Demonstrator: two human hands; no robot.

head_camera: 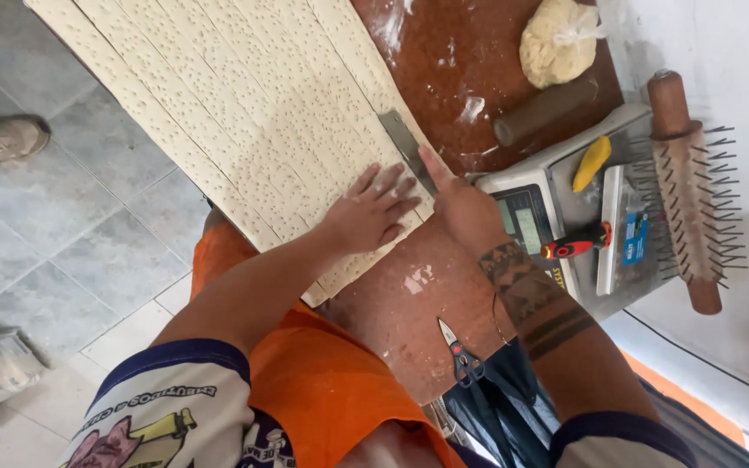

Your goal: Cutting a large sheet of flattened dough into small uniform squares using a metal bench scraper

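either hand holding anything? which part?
Right hand holds a flat metal blade by its near end, forefinger along it. Left hand holds nothing, lying flat on the dough sheet.

Bagged dough lump (556, 42) lay at far end of reddish tabletop (444, 286) — brown rolling pin (544, 111) just beside it. Grey scale (565, 208) carried yellow-handled tool (592, 162) and red-handled tool (576, 247). Spiked roller (688, 186) stood beside scale — scissors (459, 354) at near edge.
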